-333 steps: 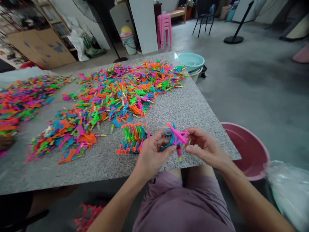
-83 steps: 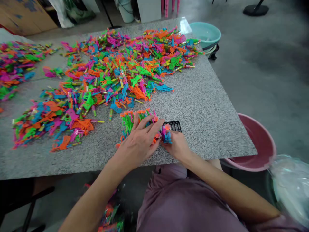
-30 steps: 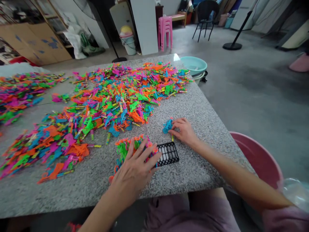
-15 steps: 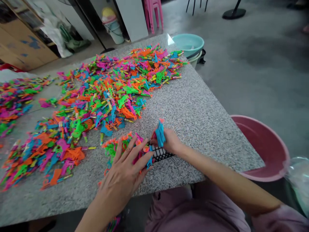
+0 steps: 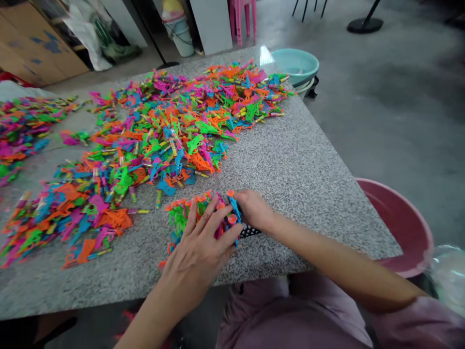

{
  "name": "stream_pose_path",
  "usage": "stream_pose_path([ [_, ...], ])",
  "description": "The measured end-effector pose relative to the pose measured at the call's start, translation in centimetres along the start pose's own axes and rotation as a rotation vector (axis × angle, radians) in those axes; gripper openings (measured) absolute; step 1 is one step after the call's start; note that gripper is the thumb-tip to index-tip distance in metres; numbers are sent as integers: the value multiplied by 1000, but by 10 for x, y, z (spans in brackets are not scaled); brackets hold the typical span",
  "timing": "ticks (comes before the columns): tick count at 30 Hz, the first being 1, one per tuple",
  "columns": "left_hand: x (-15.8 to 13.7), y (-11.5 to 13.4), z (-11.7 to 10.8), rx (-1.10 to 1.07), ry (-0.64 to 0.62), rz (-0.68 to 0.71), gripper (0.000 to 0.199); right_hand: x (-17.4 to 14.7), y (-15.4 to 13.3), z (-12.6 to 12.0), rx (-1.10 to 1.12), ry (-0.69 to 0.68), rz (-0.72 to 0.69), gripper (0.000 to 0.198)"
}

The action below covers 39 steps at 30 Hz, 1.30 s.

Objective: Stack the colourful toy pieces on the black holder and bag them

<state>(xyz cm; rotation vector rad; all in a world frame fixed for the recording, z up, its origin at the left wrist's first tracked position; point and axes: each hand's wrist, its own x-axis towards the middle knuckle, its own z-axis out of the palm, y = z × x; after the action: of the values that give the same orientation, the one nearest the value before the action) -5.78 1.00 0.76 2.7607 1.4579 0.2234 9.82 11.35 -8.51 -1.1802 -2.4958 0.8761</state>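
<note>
A black lattice basket (image 5: 250,232) sits near the table's front edge, largely hidden by my hands and the toys in it. Small plastic toy pistols (image 5: 178,216) in green, orange, pink and blue stand packed in a row inside it, their orange tips upward. My left hand (image 5: 203,249) lies over this row with its fingers spread and stretched out, touching the toys. At the row's right end, my right hand (image 5: 252,209) pinches a blue toy pistol (image 5: 234,207), held upright beside the others. Its fingertips are partly hidden.
A big heap of loose toy pistols (image 5: 145,150) covers the left and back of the speckled stone table (image 5: 290,179). A red basin (image 5: 399,228) stands below the right edge. A turquoise basin (image 5: 296,63) is beyond the far corner, with pink stools (image 5: 241,19) behind.
My right hand has brought the blue toy pistol down and left against the end of the row. My left hand stays over the row. The camera view has shifted slightly.
</note>
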Motion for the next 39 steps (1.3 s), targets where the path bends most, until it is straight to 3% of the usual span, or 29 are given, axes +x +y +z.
stream_pose_path([
  [5, 1, 2, -1, 73, 12, 104, 28, 7, -9, -5, -18, -77, 10, 17],
  [7, 1, 2, 2, 77, 4, 114, 23, 12, -4, -11, -13, -96, -64, 17],
  [10, 0, 1, 7, 67, -19, 60, 18, 35, 15, -26, 4, -238, -177, 25],
  [12, -1, 0, 9, 62, -42, 41, 17, 63, 26, -38, -67, -156, -150, 37],
  [15, -3, -1, 12, 56, -39, 50, 15, 111, 32, -43, -285, 104, -142, 47],
  [18, -4, -2, 14, 51, -16, 54, 16, 130, 35, -37, -421, 83, -192, 38],
  [20, -4, -3, 16, 44, -16, 57, 15, 118, 45, -36, -426, 88, -173, 31],
  [23, -5, -5, 18, 27, 2, 80, 20, 72, 67, -47, -390, 137, -51, 26],
  [26, -4, -5, 20, 2, 18, 72, 24, 27, 80, -68, -393, 15, 22, 25],
  [29, -3, -4, 20, -11, 14, 46, 21, 17, 76, -86, -436, -54, -29, 20],
  [32, -3, -3, 18, 0, 26, 40, 20, 47, 65, -98, -503, -6, -201, 29],
  [35, -2, -2, 14, 19, 17, 45, 20, 91, 58, -102, -512, -89, -356, 32],
  [39, 1, -1, 8, 54, 0, 49, 18, 128, 62, -96, -460, -32, -105, 28],
])
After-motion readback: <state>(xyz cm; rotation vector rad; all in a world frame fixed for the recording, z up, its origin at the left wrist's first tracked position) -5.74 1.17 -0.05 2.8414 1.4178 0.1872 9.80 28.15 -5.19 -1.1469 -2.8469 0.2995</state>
